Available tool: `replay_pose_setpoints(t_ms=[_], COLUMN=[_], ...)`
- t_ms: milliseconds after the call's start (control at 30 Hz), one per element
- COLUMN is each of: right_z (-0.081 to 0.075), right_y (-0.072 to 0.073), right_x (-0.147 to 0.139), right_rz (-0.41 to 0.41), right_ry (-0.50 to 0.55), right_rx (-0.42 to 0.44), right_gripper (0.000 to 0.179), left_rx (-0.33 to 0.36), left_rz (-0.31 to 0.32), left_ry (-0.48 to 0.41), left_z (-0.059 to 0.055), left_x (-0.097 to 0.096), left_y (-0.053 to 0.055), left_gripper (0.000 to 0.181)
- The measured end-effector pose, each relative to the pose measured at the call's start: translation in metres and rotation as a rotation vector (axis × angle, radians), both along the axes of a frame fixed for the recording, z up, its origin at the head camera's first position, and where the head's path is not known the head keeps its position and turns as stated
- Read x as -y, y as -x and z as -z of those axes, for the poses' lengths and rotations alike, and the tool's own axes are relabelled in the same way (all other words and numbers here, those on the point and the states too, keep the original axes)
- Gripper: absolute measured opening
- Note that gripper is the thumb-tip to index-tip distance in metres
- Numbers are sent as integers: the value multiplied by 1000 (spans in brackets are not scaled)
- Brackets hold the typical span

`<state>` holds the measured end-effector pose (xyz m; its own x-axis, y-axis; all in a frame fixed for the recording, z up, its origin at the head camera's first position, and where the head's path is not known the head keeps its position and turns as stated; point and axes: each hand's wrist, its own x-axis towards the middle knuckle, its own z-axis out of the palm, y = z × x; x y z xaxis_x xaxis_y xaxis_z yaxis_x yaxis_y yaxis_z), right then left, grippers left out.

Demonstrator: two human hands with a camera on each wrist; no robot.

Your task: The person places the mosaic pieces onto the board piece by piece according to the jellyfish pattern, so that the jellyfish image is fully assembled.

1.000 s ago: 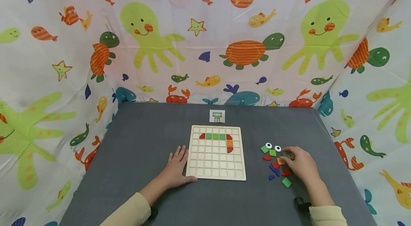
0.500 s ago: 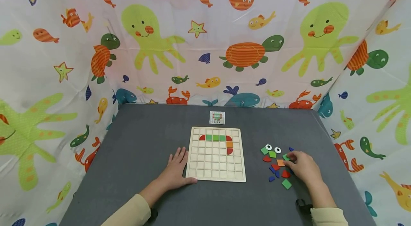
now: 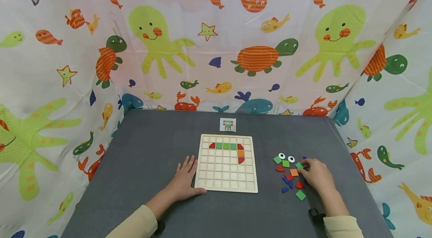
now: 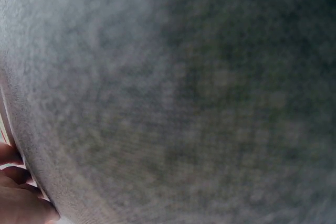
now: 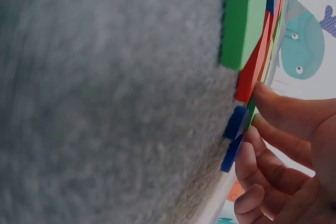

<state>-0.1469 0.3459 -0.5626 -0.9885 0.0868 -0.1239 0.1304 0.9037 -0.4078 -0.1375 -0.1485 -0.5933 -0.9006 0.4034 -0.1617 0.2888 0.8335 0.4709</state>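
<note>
My left hand (image 3: 182, 181) lies flat with fingers spread, thumb and fingertips at the left edge of a wooden grid board (image 3: 226, 190). Red, green and orange tiles sit in the board's upper cells; the red quarter-round (image 3: 240, 160) is lowest on the right. Over the loose pieces, my right hand (image 3: 318, 176) pinches a green square tile (image 3: 299, 165) between thumb and index finger, low at the table. In the right wrist view that green tile (image 5: 251, 114) shows between the fingertips, with blue pieces (image 5: 236, 123) close by. The left wrist view is mostly blurred cloth.
Loose tiles lie right of the board: an orange square (image 3: 294, 172), a red piece (image 3: 299, 184), a green square (image 3: 300, 195), blue pieces (image 3: 285, 190) and white rings (image 3: 291, 159). A pattern card (image 3: 227, 124) lies behind the board. A printed curtain (image 3: 209, 91) borders the grey table (image 3: 162, 133).
My right hand has shifted slightly, and the green tile at its fingertips now shows more plainly. A blue piece shows behind the fingers. My left hand stays at the board.
</note>
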Motion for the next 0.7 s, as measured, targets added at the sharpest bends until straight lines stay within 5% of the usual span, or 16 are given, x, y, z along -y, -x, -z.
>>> replay_pose_setpoints(t_ms=[233, 400, 700], right_z=[-3, -6, -29], right_y=[1, -1, 3], right_x=[3, 5, 27], right_rz=[-16, -47, -120], right_ry=[7, 19, 35], right_rx=[-13, -96, -147], right_gripper=[30, 28, 27], left_rx=[-1, 4, 8], left_rz=[-4, -2, 1], left_ry=[12, 21, 32], left_z=[-2, -2, -2], left_x=[0, 0, 0], left_y=[0, 0, 0], left_gripper=[120, 120, 121])
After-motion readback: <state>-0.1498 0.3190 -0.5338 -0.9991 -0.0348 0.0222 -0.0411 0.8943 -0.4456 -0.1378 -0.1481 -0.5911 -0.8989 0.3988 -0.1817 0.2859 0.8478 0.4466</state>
